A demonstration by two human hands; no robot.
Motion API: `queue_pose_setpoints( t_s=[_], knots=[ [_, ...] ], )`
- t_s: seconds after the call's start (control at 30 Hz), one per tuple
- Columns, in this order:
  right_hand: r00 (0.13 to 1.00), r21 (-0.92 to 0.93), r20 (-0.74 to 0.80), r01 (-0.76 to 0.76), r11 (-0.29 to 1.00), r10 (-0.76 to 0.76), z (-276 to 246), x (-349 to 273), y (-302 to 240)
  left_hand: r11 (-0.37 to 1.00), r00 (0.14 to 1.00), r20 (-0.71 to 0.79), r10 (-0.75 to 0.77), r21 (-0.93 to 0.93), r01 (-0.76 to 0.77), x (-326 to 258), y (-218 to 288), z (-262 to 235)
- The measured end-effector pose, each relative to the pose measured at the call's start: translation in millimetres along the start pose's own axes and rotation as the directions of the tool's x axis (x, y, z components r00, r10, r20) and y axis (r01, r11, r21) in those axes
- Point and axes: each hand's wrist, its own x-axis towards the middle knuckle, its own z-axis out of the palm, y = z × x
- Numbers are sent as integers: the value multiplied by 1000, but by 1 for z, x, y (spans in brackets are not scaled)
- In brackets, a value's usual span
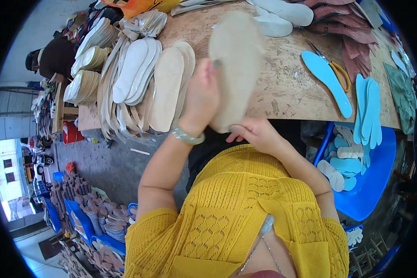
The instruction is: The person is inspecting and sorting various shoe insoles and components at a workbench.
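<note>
A long, beige, foot-shaped insole (238,69) is held raised over the near edge of the brown wooden worktop (285,97). Its lower end is pinched in the grip of the bare right hand (260,133). The bare left hand (203,98), encircled at the wrist by a pale bangle (188,135), is placed along the insole's left edge; it is blurred, and whether its grip is clamped there cannot be told. To the left, a stack of flat beige insoles (167,88) is set beside overlapping white insoles (132,69). To the right, yellow-handled scissors (342,70) are placed just beside a single light-blue insole (326,81). A light-blue insole stack (367,109) is left overhanging the near edge, by a blue plastic tub (380,180) in which more pieces are heaped.
</note>
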Motion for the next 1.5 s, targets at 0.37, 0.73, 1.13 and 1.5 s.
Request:
queue_pose_setpoints(
  t_s=[0.37,0.73,1.13,1.5],
  knots=[
    [987,-25,-146,69,997,-72,-28,4,-3,625,975,-21,220,771,-124,5,-92,-99],
    [938,-88,-335,58,994,-85,-62,6,-13,710,750,661,-24,539,-453,53,-78,-103],
    [858,-23,-507,81,996,-82,-93,-13,-8,891,801,402,-444,98,444,200,-89,46],
    [769,-488,-463,194,851,-441,-95,8,-36,812,933,316,174,-583,46,150,-24,28]
  ],
)
